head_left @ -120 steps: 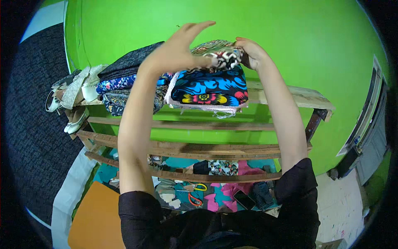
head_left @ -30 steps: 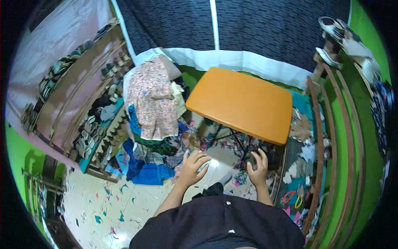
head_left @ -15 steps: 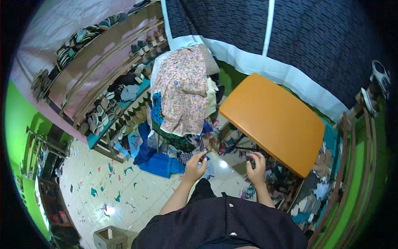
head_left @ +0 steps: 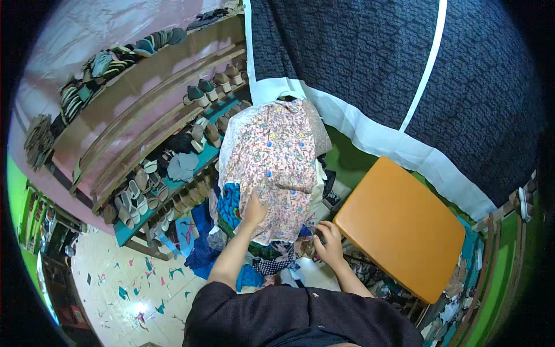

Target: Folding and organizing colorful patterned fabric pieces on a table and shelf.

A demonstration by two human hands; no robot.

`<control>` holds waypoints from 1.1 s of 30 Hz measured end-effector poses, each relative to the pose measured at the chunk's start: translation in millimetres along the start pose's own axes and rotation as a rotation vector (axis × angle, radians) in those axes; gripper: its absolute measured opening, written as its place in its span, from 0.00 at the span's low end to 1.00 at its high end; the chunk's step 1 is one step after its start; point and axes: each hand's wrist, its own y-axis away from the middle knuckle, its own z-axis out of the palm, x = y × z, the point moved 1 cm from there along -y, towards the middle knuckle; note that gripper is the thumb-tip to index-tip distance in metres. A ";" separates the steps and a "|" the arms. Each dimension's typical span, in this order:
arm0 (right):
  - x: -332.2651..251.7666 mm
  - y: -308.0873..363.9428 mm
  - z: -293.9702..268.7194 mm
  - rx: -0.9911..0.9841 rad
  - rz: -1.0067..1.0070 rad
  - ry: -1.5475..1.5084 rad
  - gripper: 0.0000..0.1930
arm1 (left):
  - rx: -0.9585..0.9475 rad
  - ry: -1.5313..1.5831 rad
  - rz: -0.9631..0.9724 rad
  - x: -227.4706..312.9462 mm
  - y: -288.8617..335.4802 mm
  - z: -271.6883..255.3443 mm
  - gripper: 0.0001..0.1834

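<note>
A pale pink floral shirt with buttons lies spread over a bulky heap of clothes in front of me. My left hand is over the lower left part of the shirt, one finger stretched up and the thumb apart; whether it presses on the cloth I cannot tell. Lower right of the shirt, close to the corner of the orange tabletop, my right hand has its fingers curled in, with a small dark thing at the tips too small to name. Blue patterned cloth shows at the heap's left side.
Shoe racks with several pairs stand at the left. A dark curtain with white edging hangs behind. Denim clothes lie below the heap. Coloured scraps litter the tiled floor. More scraps are piled under the orange tabletop.
My view has shifted, so the shirt and orange tabletop appear lower. My left hand has reached forward onto the shirt. My right hand has moved left, nearer the heap.
</note>
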 end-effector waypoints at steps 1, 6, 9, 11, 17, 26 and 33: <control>-1.3 -7.2 6.0 -0.018 -0.001 -0.004 0.14 | 0.057 -0.013 -0.025 -24.3 -22.2 7.6 0.36; 7.6 -30.9 29.9 -0.072 0.038 0.019 0.14 | 0.171 -0.174 -0.314 -12.5 -95.6 4.4 0.35; 10.1 -42.8 31.8 -0.114 0.018 0.028 0.14 | -0.030 -0.280 -0.401 -25.3 -104.4 -0.9 0.26; 13.0 -48.5 34.9 -0.077 0.041 0.017 0.15 | 0.076 -0.150 -0.290 -32.0 -105.8 -5.4 0.16; 24.2 -71.1 48.8 -0.153 0.055 -0.074 0.15 | 0.365 0.049 0.038 -65.5 -103.0 1.8 0.14; 35.0 -86.6 78.0 -0.287 0.070 -0.175 0.16 | 0.177 0.005 -0.216 -60.7 -86.9 -6.2 0.18; 91.8 -96.2 118.1 -0.183 0.440 -0.544 0.22 | 0.089 0.445 0.066 46.2 -17.7 -12.3 0.12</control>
